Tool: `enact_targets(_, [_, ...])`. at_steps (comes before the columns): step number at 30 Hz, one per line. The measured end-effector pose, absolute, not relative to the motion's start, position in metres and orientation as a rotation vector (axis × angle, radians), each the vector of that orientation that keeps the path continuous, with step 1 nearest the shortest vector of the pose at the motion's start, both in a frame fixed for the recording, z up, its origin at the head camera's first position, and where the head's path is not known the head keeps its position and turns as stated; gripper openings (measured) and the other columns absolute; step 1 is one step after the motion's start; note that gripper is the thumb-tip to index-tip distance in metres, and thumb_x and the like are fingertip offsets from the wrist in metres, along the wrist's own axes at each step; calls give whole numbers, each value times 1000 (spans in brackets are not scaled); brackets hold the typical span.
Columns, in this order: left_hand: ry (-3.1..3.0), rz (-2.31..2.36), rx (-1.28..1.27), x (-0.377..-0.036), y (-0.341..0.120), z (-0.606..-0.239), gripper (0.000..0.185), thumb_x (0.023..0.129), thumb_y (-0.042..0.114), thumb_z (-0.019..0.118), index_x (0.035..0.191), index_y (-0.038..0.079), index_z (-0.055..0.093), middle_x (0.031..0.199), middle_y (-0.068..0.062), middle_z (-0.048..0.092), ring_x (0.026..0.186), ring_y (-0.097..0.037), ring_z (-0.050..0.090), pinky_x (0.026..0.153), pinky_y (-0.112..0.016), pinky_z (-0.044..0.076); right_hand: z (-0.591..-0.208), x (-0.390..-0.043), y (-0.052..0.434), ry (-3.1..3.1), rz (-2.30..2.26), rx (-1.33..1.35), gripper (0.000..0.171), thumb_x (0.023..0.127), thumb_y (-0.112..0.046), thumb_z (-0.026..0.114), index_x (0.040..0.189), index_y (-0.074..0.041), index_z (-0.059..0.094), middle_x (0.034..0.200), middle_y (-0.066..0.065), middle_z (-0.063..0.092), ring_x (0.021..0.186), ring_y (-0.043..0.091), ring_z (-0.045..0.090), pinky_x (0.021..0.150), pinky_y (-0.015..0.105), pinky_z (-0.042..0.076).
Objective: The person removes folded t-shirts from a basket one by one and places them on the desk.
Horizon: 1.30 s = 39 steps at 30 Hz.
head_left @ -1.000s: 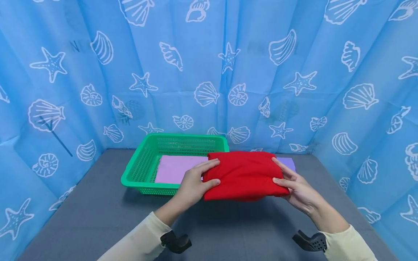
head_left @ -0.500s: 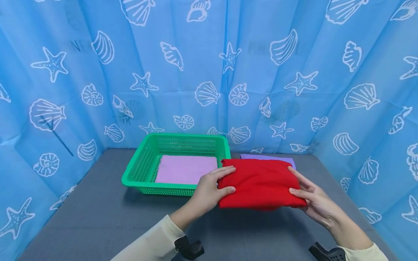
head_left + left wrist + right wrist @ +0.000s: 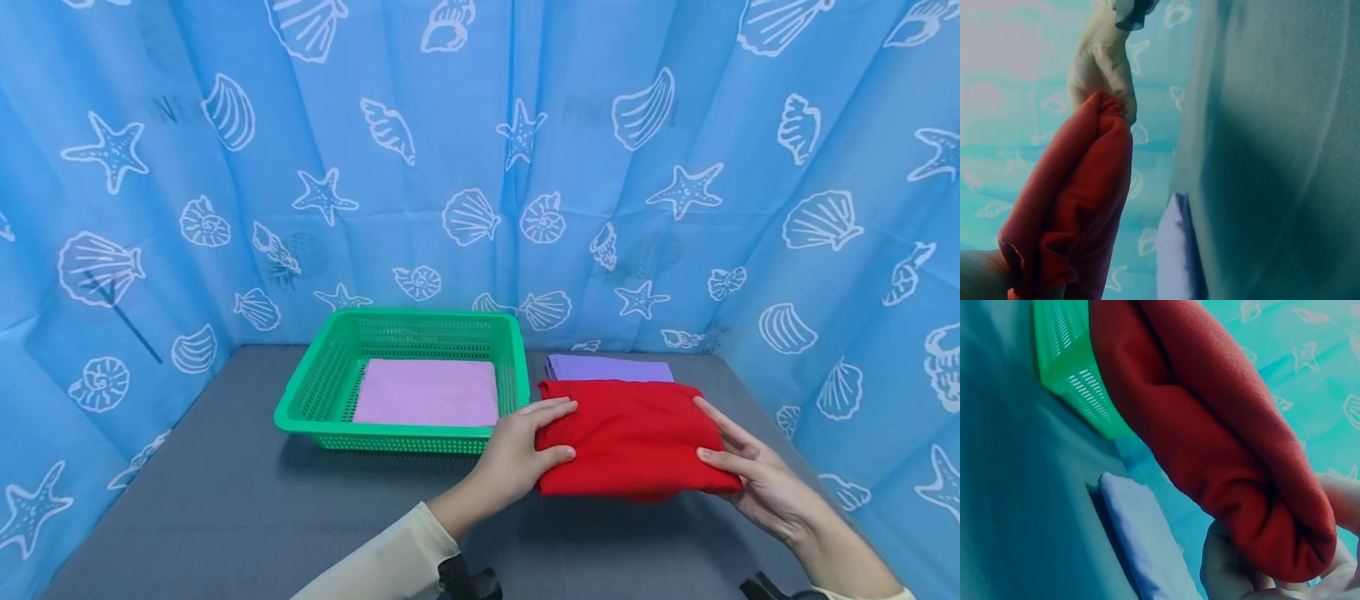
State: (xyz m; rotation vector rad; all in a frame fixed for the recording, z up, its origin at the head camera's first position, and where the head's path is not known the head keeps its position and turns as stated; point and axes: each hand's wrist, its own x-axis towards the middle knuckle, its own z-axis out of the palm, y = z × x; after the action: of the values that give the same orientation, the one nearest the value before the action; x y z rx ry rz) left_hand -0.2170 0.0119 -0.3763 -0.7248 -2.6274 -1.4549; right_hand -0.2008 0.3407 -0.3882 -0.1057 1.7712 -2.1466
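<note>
Between my two hands is a folded red cloth (image 3: 630, 437), held up over the grey table. My left hand (image 3: 521, 446) grips its left end, thumb on top. At the other end my right hand (image 3: 765, 479) pinches the cloth, with thumb above and fingers partly hidden behind and beneath. Both wrist views show the thick, rolled-looking layers of the red cloth (image 3: 1079, 200) from the side, raised off the table. Just behind it a folded purple cloth (image 3: 607, 367) lies on the table, its front part covered by the red one in the head view.
A green perforated basket (image 3: 405, 430) stands left of my hands with a folded pink cloth (image 3: 427, 392) lying flat inside. The grey table (image 3: 225, 500) runs back to a blue shell-patterned curtain (image 3: 465, 150), which also closes off both sides.
Both hands have carried the red cloth to the right and toward me, away from the basket. More of the pink cloth and the purple cloth shows now.
</note>
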Motion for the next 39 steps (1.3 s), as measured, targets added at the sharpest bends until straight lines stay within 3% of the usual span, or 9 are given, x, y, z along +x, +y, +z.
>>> enact_targets(9, [-2668, -1473, -747, -214, 27, -387, 66, 79, 20, 83, 139, 27, 58, 142, 7, 55, 130, -18, 50, 76, -18, 54, -393, -197, 359, 1804, -2101, 11, 65, 105, -10, 41, 148, -56, 25, 129, -11, 36, 113, 9, 51, 94, 39, 53])
enact_targets(11, [-2678, -1474, -750, -213, 31, -390, 65, 79, 20, 83, 139, 27, 58, 142, 8, 55, 130, -18, 50, 76, -18, 54, -394, -197, 363, 1814, -2085, 39, 65, 105, -11, 42, 147, -57, 24, 133, -8, 32, 113, 9, 51, 94, 40, 53])
enact_targets(16, [-2699, -1437, -777, -213, 40, -398, 62, 81, 21, 81, 138, 25, 59, 142, 8, 55, 130, -16, 50, 77, -17, 54, -399, -195, 372, 1823, -2058, 102, 62, 105, -12, 43, 141, -61, 33, 134, -9, 31, 111, 9, 51, 95, 41, 53])
enact_targets(22, [-2748, -1405, -769, -213, 52, -407, 61, 81, 22, 81, 138, 27, 59, 141, 10, 55, 129, -14, 51, 76, -17, 54, -406, -192, 385, 1771, -2093, 26, 58, 105, -9, 39, 128, -61, 51, 115, -24, 53, 108, 6, 54, 93, 39, 54])
enact_targets(25, [-2752, -1403, -774, -214, 59, -411, 60, 82, 21, 80, 138, 27, 59, 142, 11, 54, 129, -13, 50, 77, -16, 54, -408, -193, 392, 1743, -2095, 15, 58, 106, -9, 38, 123, -61, 55, 111, -24, 56, 107, 5, 55, 93, 39, 54])
enact_targets(30, [-2743, -1398, -789, -217, 70, -416, 59, 83, 20, 79, 138, 26, 59, 142, 10, 54, 130, -12, 49, 78, -16, 53, -412, -194, 402, 1789, -2055, 137, 54, 105, -13, 41, 115, -63, 58, 121, -15, 44, 106, 8, 53, 94, 41, 54])
enact_targets(34, [-2773, -1414, -770, -217, 80, -419, 58, 83, 21, 79, 138, 28, 59, 142, 13, 53, 130, -9, 49, 79, -17, 54, -417, -194, 409, 1857, -2021, 224, 53, 105, -15, 43, 112, -65, 57, 135, -3, 22, 104, 7, 51, 93, 39, 54])
enact_targets(39, [-2821, -1395, -747, -216, 93, -423, 59, 83, 22, 79, 137, 31, 59, 141, 16, 52, 128, -6, 48, 78, -18, 54, -425, -194, 418, 1836, -2026, 228, 55, 105, -14, 42, 112, -67, 56, 137, -2, 12, 101, 3, 50, 92, 36, 55])
